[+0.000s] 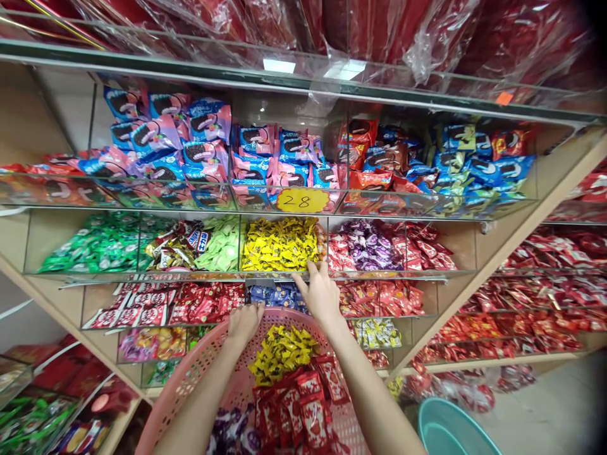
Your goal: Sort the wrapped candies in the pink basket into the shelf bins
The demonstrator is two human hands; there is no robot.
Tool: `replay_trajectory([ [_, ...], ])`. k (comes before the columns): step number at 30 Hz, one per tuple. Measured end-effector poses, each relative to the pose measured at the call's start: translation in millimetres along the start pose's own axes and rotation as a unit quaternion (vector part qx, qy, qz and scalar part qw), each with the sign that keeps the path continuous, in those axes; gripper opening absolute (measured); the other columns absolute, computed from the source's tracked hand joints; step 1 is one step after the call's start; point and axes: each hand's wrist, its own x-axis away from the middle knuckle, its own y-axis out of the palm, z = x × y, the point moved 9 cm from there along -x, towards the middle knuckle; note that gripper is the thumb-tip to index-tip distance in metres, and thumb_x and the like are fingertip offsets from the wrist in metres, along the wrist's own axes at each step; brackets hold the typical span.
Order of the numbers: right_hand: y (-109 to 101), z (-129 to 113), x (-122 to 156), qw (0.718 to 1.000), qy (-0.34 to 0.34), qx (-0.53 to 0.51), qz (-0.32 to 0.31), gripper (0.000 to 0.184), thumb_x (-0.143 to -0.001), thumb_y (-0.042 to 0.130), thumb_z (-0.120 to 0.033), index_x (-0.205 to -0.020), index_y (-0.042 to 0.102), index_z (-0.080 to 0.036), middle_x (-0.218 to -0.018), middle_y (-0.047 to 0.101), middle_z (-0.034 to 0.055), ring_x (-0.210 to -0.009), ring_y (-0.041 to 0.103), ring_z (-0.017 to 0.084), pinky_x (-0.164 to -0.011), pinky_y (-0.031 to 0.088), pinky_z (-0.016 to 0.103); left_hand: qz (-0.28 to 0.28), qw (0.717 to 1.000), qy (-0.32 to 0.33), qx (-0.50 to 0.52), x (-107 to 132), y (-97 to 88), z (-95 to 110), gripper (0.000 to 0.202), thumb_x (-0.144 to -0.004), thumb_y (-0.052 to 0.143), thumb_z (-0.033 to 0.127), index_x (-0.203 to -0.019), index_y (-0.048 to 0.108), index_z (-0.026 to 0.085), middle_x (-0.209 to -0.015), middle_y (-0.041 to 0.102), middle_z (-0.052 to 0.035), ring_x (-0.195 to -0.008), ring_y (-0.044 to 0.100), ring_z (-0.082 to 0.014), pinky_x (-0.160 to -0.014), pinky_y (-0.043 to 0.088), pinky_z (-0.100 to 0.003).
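The left hand is clutching the basket's far rim; the right hand, fingers parted, is hovering beyond it, near shelved yellow candies.

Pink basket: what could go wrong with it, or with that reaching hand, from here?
The basket might tip if the left hand, at its rim, slipped; what supports it underneath is hidden. The right hand, at the bin of yellow sweets, could knock some over its front edge. Inside the basket, red packets and purple sweets lie with no divider, so they may mix.
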Motion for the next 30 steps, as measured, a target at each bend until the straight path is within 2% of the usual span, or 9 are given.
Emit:
replay_trajectory([
  [5,3,-1,-1,1.000,-0.008,0.003,-0.015,0.051,-0.086,0.036,-0.054,-0.122,0.044,-0.019,-0.117,0.045,0.0135,-0.077,0.064,0.023,-0.060,0.045,0.031,0.004,1.000,0.000,-0.001,1,-0.5,0,0.053,-0.091,0.018,0.045,-0.098,0.061,0.014,-0.088,0.068,-0.0143,-0.087,0.064,-0.0244,-0.078,0.044,-0.035],
  [11,-8,-1,5,0.995,-0.038,-0.084,0.035,0.054,-0.087,0.038,-0.051,-0.128,0.040,-0.017,-0.121,0.044,0.0149,-0.076,0.063,0.021,-0.062,0.047,0.032,0.002,1.000,0.006,0.003,0,-0.1,1,0.054,-0.092,0.018,0.044,-0.098,0.062,0.014,-0.088,0.068,-0.0146,-0.088,0.064,-0.0238,-0.082,0.043,-0.035],
  [15,-31,-9,20,0.964,-0.095,-0.226,0.106,0.051,-0.087,0.041,-0.048,-0.129,0.042,-0.020,-0.122,0.045,0.0128,-0.081,0.060,0.018,-0.068,0.048,0.031,-0.002,1.000,0.005,0.003,1,-0.1,2,0.054,-0.092,0.018,0.044,-0.101,0.062,0.014,-0.092,0.068,-0.0147,-0.090,0.063,-0.0232,-0.085,0.041,-0.036],
  [17,-33,-19,29,0.937,-0.143,-0.301,0.106,0.042,-0.088,0.041,-0.045,-0.122,0.050,-0.021,-0.116,0.051,0.0100,-0.085,0.058,0.016,-0.074,0.046,0.029,-0.004,1.000,0.005,0.001,2,-2.0,3,0.055,-0.092,0.017,0.044,-0.102,0.062,0.014,-0.093,0.068,-0.0144,-0.090,0.063,-0.0235,-0.085,0.041,-0.037],
  [20,-2,-43,43,0.904,-0.226,-0.362,-0.011,0.039,-0.092,0.033,-0.042,-0.092,0.065,-0.019,-0.093,0.061,0.0050,-0.084,0.057,0.014,-0.076,0.043,0.025,-0.020,1.000,-0.003,-0.006,4,-4.2,2,0.056,-0.092,0.015,0.043,-0.101,0.062,0.014,-0.095,0.068,-0.0153,-0.091,0.063,-0.0242,-0.084,0.041,-0.037],
  [22,38,-53,53,0.898,-0.242,-0.347,-0.122,0.051,-0.094,0.025,-0.044,-0.077,0.065,-0.018,-0.081,0.062,0.0035,-0.075,0.057,0.013,-0.071,0.042,0.024,-0.029,1.000,0.000,-0.010,4,-5.0,4,0.055,-0.092,0.015,0.042,-0.102,0.061,0.014,-0.096,0.068,-0.0148,-0.091,0.063,-0.0240,-0.083,0.042,-0.036],
  [24,81,-52,63,0.904,-0.229,-0.295,-0.207,0.060,-0.093,0.019,-0.049,-0.072,0.064,-0.017,-0.073,0.063,0.0038,-0.067,0.056,0.014,-0.066,0.041,0.025,-0.031,0.999,0.001,-0.010,3,-4.9,4,0.053,-0.092,0.016,0.042,-0.102,0.061,0.015,-0.095,0.068,-0.0135,-0.092,0.063,-0.0231,-0.084,0.041,-0.035],
  [27,129,-46,78,0.906,-0.230,-0.211,-0.285,0.067,-0.091,0.013,-0.056,-0.068,0.063,-0.017,-0.066,0.063,0.0053,-0.063,0.057,0.016,-0.065,0.039,0.026,-0.028,1.000,-0.013,-0.006,1,-2.3,2,0.053,-0.091,0.018,0.045,-0.101,0.062,0.016,-0.093,0.068,-0.0131,-0.093,0.063,-0.0221,-0.087,0.040,-0.035],
  [30,150,-40,87,0.904,-0.236,-0.164,-0.317,0.071,-0.088,0.011,-0.061,-0.066,0.063,-0.017,-0.067,0.065,0.0071,-0.067,0.060,0.017,-0.066,0.040,0.026,-0.025,0.999,-0.026,0.005,0,1.4,-1,0.054,-0.091,0.019,0.047,-0.103,0.062,0.016,-0.097,0.067,-0.0138,-0.095,0.062,-0.0214,-0.087,0.039,-0.033],
])
